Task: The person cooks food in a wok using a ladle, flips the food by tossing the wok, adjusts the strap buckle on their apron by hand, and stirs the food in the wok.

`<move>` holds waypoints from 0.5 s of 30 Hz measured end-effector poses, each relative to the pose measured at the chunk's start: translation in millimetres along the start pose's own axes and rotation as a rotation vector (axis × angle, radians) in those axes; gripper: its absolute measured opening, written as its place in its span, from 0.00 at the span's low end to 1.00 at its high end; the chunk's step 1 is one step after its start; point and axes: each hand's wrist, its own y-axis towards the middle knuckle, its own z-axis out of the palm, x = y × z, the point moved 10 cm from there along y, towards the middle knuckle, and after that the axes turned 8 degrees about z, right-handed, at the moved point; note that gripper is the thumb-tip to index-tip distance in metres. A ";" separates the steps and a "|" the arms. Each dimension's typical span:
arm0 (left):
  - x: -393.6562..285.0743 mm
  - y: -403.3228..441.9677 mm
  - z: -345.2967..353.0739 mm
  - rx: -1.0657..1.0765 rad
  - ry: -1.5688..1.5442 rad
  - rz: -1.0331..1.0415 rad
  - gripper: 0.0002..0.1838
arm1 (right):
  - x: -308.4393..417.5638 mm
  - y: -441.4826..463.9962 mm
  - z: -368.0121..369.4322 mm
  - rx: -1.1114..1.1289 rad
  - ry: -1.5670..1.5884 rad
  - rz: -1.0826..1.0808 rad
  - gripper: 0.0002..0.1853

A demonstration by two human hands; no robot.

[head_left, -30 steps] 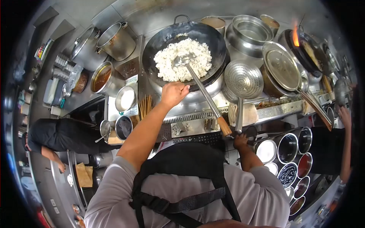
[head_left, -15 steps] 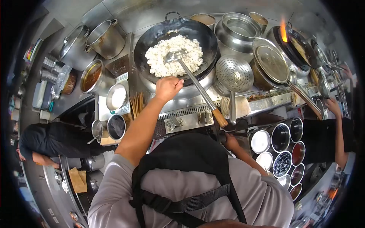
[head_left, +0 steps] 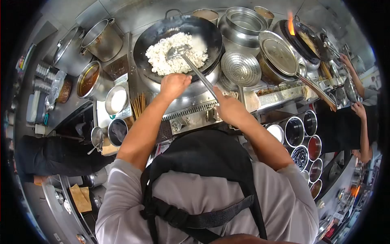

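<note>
A large black wok sits on the burner with white rice heaped inside. My left hand is closed at the wok's near rim; the part it grips is hidden under the fingers. Around the handle of a long metal wok ladle my right hand is wrapped. The ladle's head lies in the middle of the rice, and its wooden handle end is hidden by my hand.
Right of the wok are a perforated skimmer, a fine strainer and a wok with flame. Sauce containers stand lower right. Left are a pot of brown sauce and a bowl. People work on both sides.
My right hand has come up from below and taken hold of the ladle handle. The ladle head has moved slightly within the rice. My left hand stays at the wok rim.
</note>
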 end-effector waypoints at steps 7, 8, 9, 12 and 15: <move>-41.2 -13.2 -42.0 -0.062 -0.041 0.149 0.23 | -10.0 -65.1 -57.8 0.468 0.135 0.286 0.36; -27.2 -8.8 -31.1 -0.134 -0.043 0.170 0.22 | -22.8 -73.5 -52.2 0.569 0.184 0.555 0.35; -15.0 -11.1 -15.1 -0.153 0.006 0.152 0.23 | -31.8 -47.0 -36.2 0.413 0.170 0.350 0.36; -33.1 -56.7 23.2 0.011 0.191 0.093 0.25 | -44.8 10.8 -1.5 -0.107 0.035 -0.114 0.37; -77.6 -125.6 -7.7 0.003 -0.052 0.218 0.21 | -25.9 -4.2 -8.0 0.039 0.077 -0.007 0.38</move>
